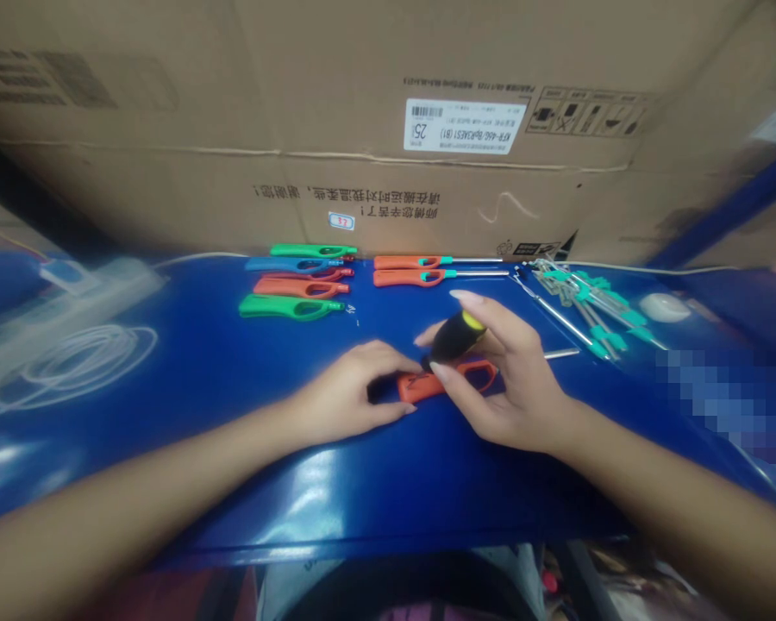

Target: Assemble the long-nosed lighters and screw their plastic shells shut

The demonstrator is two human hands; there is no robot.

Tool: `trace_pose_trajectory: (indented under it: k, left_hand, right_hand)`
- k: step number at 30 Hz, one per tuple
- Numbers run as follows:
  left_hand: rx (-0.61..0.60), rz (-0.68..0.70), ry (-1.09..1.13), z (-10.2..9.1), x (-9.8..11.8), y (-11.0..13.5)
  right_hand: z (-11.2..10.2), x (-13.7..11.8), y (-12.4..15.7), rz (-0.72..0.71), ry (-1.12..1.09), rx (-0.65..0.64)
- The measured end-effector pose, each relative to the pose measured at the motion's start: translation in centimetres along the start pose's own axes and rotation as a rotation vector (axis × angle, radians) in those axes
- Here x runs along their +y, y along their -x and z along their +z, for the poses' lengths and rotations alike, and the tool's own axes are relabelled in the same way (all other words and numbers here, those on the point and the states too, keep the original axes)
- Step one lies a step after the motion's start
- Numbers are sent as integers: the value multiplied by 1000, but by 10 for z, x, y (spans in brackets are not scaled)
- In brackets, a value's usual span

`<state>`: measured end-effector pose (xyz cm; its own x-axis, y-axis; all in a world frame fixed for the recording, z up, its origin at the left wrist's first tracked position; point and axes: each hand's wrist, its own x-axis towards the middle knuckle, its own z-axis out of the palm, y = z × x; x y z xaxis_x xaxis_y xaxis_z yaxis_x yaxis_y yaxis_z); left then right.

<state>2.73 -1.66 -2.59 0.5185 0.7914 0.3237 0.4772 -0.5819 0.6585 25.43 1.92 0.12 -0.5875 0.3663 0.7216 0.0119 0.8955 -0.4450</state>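
Observation:
An orange gas lighter (414, 388) with a looped trigger opening lies on the blue tabletop in front of me, its metal tube pointing right. My left hand (346, 392) is closed on the lighter's left end, thumb at the near side and fingers at the far side. In my right hand (514, 371) is a short screwdriver (451, 339) with a black and yellow handle, tilted over the lighter. Its lower end meets the lighter's body near my right thumb; the tip itself is hidden.
Green, blue and red lighter handles (288, 307) lie at the back left. Two orange lighters (397, 278) with metal tubes lie beside them. Several metal tubes with teal parts (598, 335) are piled right, near a white rounded object (665, 307). A coiled white cable (94, 358) lies left; cardboard (200, 172) stands behind.

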Motion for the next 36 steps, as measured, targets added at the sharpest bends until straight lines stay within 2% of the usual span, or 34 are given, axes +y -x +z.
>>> trace_pose_trajectory:
  k: [4, 10, 14, 16, 19, 21, 26, 32, 36]
  left_hand:
    - [-4, -5, 8, 0, 0, -1]
    - [-44, 71, 22, 1, 5, -4]
    - [-37, 105, 18, 2, 7, -5]
    - [-33, 120, 4, 3, 7, -5]
    - [-53, 131, -23, 4, 8, -5]
    - [-64, 138, -26, 4, 8, -5]
    - [-80, 146, -16, 3, 7, -4]
    - [-78, 177, -6, 1, 6, -3]
    - [-74, 160, -6, 2, 5, -2]
  right_hand:
    - [2, -5, -3, 33, -1, 47]
    - [-2, -13, -10, -74, 193, 81]
    - [-10, -18, -13, 67, 112, 1]
    - [-12, -19, -15, 89, 127, 7]
    - [-15, -20, -18, -11, 280, 98]
    - [-17, -21, -19, -63, 320, 110]
    - [-23, -26, -21, 81, 101, -30]
    - [-25, -28, -22, -98, 324, 157]
    - [-24, -29, -23, 43, 165, 60]
